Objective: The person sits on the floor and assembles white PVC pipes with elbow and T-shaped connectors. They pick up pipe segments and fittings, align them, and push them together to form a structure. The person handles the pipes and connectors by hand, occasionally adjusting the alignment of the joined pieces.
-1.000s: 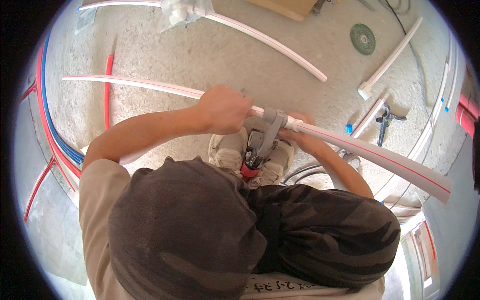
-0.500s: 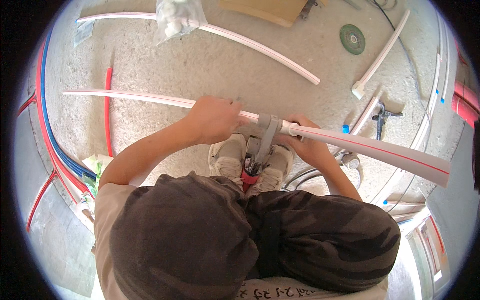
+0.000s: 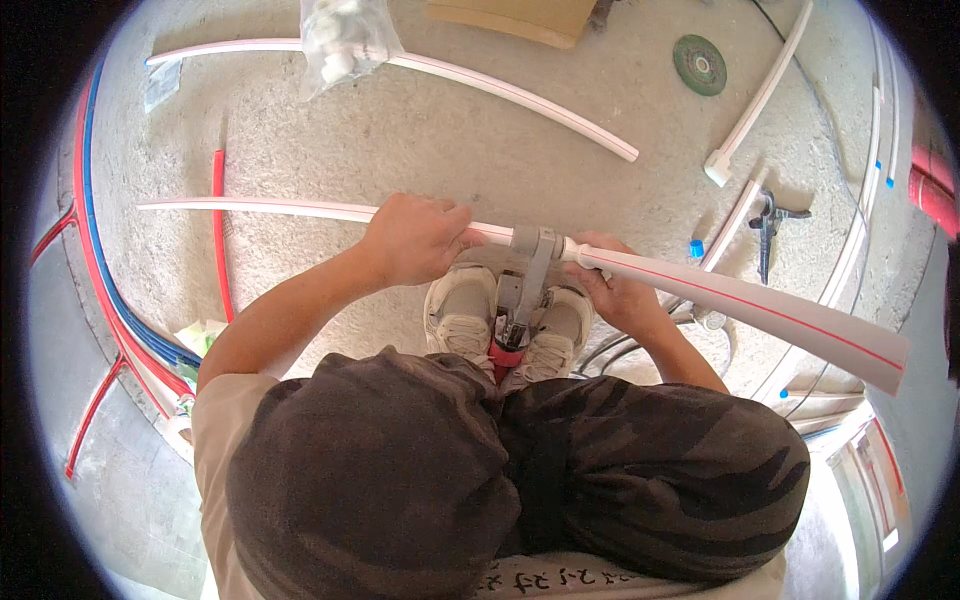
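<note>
A grey pipe-welding tool (image 3: 540, 262) stands upright between my shoes, its red lower part near the floor. My left hand (image 3: 415, 238) is closed over a long white pipe with a red stripe (image 3: 290, 207), whose near end meets the tool's left side. On the other side, my right hand (image 3: 615, 285) grips a second white red-striped pipe (image 3: 770, 303) close to its end. A white collar (image 3: 577, 253) on that end sits against the tool's right side. Fingers of the right hand are partly hidden behind this pipe, which extends to the right.
Another white pipe (image 3: 510, 92) lies ahead, with a clear bag of white fittings (image 3: 345, 45) over it. A green grinding disc (image 3: 699, 65), a pipe with an elbow (image 3: 755, 105) and a black hand tool (image 3: 768, 230) lie to the right. Red and blue tubing (image 3: 95, 210) curves along the left.
The view has tilted slightly. My left hand appears a little farther left, and both hands keep their hold on the pipes at the tool.
</note>
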Demonstrator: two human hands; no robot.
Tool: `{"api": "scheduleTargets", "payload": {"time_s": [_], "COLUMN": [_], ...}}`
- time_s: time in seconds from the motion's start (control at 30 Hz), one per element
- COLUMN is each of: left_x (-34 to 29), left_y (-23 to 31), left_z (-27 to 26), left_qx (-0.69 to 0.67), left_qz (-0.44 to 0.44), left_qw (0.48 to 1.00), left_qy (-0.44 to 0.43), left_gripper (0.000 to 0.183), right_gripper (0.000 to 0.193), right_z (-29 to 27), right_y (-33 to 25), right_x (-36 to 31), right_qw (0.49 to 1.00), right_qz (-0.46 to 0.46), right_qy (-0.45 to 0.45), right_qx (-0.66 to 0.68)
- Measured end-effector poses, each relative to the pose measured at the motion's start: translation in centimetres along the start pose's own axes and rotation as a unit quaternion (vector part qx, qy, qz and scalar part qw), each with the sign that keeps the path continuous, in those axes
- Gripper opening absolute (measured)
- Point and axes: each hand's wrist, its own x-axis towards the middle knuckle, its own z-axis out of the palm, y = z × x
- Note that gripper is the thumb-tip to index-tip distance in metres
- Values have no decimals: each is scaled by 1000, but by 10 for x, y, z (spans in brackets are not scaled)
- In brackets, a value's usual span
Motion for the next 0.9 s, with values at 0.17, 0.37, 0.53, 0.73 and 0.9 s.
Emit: {"api": "scheduleTargets", "payload": {"time_s": [0.17,0.37,0.53,0.73,0.9], "left_x": [-33,-61,-47,-45,-22], "left_y": [-31,-30,8,62,99], "left_z": [-53,-54,-65,-95,-97], "left_qx": [54,67,46,39,28], "left_qz": [-141,-16,19,73,122], "left_qw": [988,992,988,984,977], "left_qy": [-8,110,144,158,172], "left_gripper": [36,32,31,30,32], "right_gripper": [30,32,27,30,36], "right_z": [1,-2,-9,-60,-70], "right_y": [3,7,23,23,-34], "right_x": [-6,-10,-21,-59,-63], "right_qw": [998,999,1000,973,979], "right_qz": [-7,-4,20,150,-35], "right_qy": [53,21,12,166,201], "right_qx": [15,29,16,51,20]}}
